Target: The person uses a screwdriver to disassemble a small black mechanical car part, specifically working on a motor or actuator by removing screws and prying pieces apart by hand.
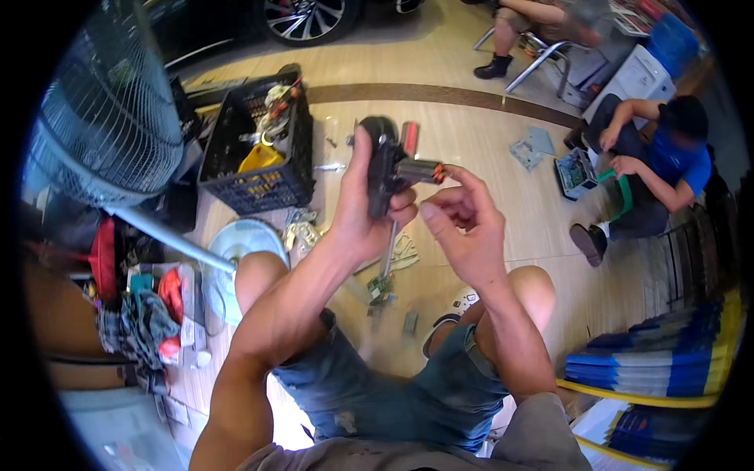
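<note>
My left hand (357, 200) is closed around a black motor assembly (382, 169) with a silver cylinder (418, 170) jutting to the right. Copper-orange parts show at the cylinder's end. Behind the assembly a red handle (410, 138) sticks up, and a thin metal shaft (390, 250) points down below the left fingers; whether they are one tool I cannot tell. My right hand (471, 235) is beside the cylinder, thumb and fingers curved but apart. Its index fingertip is at the copper end, perhaps touching it. On the floor below lies a small green circuit board (381, 289).
At the left stand a black crate (255, 188) of parts, a pale blue basin (247, 235) and a large fan (110, 133). A seated co-worker (660, 157) at the right handles a metal-cased device (576, 174). Stacked blue and white packages (644, 361) fill the lower right.
</note>
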A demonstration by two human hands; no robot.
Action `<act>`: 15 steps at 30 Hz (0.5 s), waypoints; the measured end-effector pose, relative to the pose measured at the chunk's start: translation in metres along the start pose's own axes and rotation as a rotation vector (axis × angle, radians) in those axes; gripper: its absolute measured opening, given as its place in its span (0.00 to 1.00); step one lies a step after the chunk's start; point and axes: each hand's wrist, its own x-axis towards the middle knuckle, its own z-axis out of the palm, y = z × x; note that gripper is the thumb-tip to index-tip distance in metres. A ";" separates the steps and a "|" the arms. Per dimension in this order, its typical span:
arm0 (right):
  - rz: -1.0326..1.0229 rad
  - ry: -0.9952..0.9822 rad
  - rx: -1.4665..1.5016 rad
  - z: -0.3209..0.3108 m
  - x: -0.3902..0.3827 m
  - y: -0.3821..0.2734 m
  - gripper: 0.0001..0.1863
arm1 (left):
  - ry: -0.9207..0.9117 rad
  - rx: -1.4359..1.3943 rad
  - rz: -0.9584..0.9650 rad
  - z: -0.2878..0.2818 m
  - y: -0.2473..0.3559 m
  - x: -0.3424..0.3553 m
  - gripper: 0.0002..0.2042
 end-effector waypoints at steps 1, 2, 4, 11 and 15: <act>-0.005 0.008 0.007 0.001 -0.001 0.003 0.27 | -0.036 0.011 0.001 0.003 0.003 -0.002 0.33; 0.000 -0.015 0.014 0.001 -0.004 0.006 0.27 | -0.019 0.003 0.017 0.006 0.004 -0.007 0.33; 0.114 -0.017 0.014 -0.002 -0.004 0.008 0.26 | -0.171 -0.045 -0.025 0.014 0.006 -0.010 0.36; 0.008 -0.014 0.075 -0.010 -0.001 -0.006 0.24 | -0.207 0.028 -0.091 0.014 -0.003 -0.012 0.42; 0.110 -0.050 0.453 -0.012 0.008 -0.013 0.25 | -0.151 0.067 -0.121 0.012 -0.008 -0.012 0.41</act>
